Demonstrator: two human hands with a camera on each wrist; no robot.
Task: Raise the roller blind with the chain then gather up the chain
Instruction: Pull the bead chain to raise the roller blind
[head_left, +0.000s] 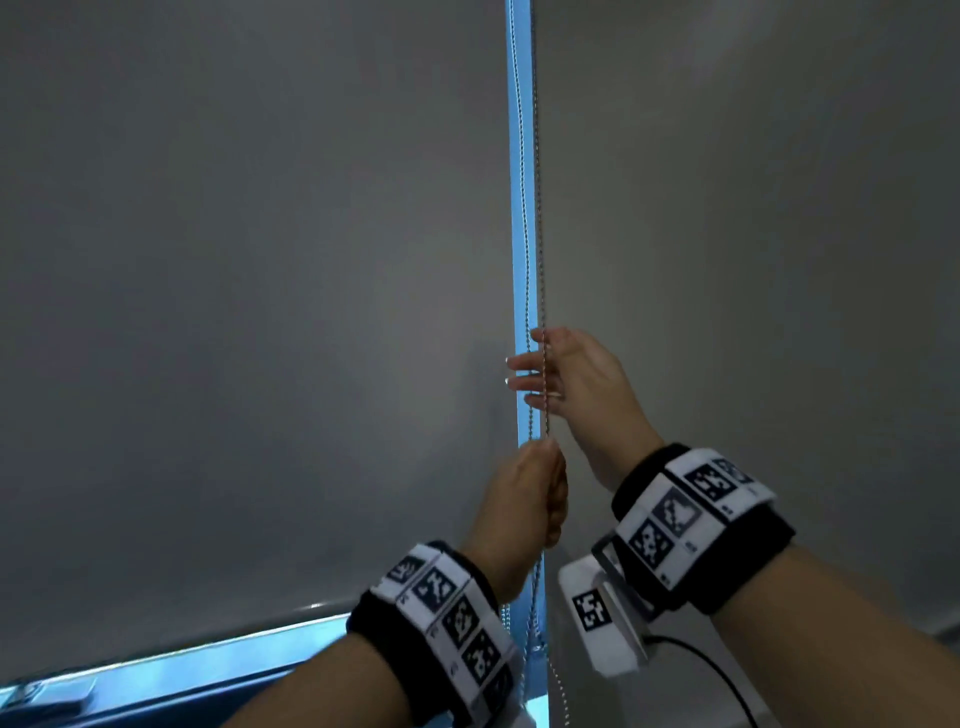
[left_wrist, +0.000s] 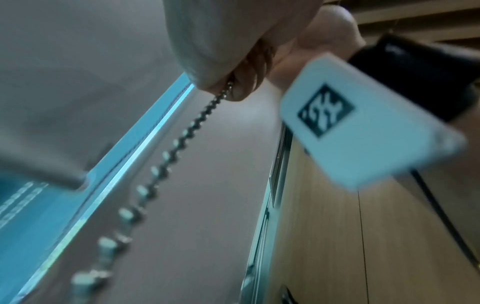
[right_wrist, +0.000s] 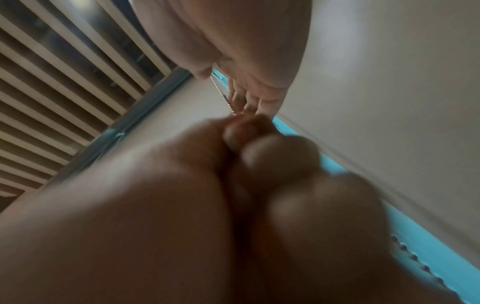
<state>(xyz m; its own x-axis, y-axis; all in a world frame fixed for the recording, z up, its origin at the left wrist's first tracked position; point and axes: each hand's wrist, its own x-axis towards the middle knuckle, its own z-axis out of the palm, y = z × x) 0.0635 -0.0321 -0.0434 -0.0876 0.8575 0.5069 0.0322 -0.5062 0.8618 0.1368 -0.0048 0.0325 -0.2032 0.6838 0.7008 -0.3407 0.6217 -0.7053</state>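
Observation:
The grey roller blind (head_left: 260, 312) hangs down over the window, its bottom edge (head_left: 208, 642) low at the left. A metal bead chain (head_left: 538, 234) drops in two strands along the blind's right edge. My left hand (head_left: 553, 499) grips the chain in a fist. In the left wrist view the chain (left_wrist: 182, 139) leaves the bottom of that fist (left_wrist: 233, 67). My right hand (head_left: 530, 374) is higher up, with straight fingers lying behind the strands and the thumb above them. The right wrist view shows the right hand (right_wrist: 246, 86) with fingers extended beside the chain (right_wrist: 221, 92), and the blurred left fist (right_wrist: 246, 154) below.
A bright blue window strip (head_left: 522, 260) shows between the blind and the plain grey wall (head_left: 753, 208) on the right. A black cable (head_left: 722, 675) trails from my right wrist unit. Wooden panelling (left_wrist: 337, 226) and a slatted ceiling (right_wrist: 52, 102) lie further off.

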